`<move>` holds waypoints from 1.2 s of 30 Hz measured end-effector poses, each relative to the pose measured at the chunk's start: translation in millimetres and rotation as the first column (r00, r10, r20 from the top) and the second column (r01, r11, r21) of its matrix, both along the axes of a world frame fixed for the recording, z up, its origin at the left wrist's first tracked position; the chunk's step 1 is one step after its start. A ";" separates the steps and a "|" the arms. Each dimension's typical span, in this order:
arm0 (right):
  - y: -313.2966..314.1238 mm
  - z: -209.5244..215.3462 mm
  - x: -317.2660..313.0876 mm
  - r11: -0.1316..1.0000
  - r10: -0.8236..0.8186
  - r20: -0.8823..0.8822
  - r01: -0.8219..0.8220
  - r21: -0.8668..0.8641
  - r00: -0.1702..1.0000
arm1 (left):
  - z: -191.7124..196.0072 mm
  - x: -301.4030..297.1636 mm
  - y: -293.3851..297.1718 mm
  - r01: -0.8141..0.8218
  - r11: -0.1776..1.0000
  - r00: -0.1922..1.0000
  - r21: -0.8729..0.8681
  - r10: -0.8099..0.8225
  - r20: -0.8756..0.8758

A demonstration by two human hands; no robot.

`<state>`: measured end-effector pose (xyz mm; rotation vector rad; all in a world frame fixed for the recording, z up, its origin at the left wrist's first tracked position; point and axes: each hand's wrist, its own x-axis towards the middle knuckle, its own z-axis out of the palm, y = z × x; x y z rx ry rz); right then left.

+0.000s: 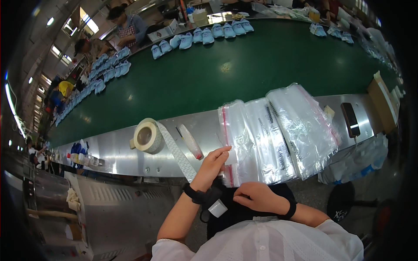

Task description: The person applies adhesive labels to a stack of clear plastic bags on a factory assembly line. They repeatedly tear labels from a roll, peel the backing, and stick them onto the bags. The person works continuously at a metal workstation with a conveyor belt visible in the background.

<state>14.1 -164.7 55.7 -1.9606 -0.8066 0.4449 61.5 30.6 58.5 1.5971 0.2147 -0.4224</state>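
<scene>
My left hand [212, 165] is closed at the fingertips on a small white label [231, 157], against the red-striped edge of a stack of clear plastic bags [244, 143]. My right hand [260, 198] is curled in front of the bags' near edge, close to my body; whatever its fingers may hold is hidden. Several bags overlap across the metal ledge, the rightmost [302, 126] lying at a slant. Left of them stands a roll of labels [145, 136], its printed strip [175, 152] running down toward my left wrist. A slim pale object with a red end [190, 142] lies beside the strip.
Beyond the metal ledge [117, 152] runs a green conveyor belt [174, 87], with light blue shoes [208, 35] along its far side. A phone [350, 119] and a cardboard box [383, 102] are at the right. Bottles [82, 156] stand far left. Co-workers [126, 28] are across the belt.
</scene>
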 end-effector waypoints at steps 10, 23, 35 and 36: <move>-24.7 -2.4 32.7 0.940 -0.317 -0.059 0.322 0.114 0.946 | -38.1 37.8 -10.0 0.022 0.781 0.784 0.624 -0.401 0.474; -31.4 -16.6 51.8 0.835 -0.512 -0.094 0.520 0.179 0.854 | 5.8 31.6 -23.6 -0.056 0.941 0.997 -0.332 0.068 0.027; -0.2 -14.9 66.2 0.832 -0.554 0.014 0.552 0.062 0.833 | -0.6 38.2 -21.3 0.046 0.917 0.996 -0.395 -0.074 -0.056; -0.9 -12.4 67.5 0.802 -0.590 -0.058 0.593 0.077 0.805 | -0.4 40.5 -21.5 0.041 0.897 0.996 -0.439 -0.073 -0.056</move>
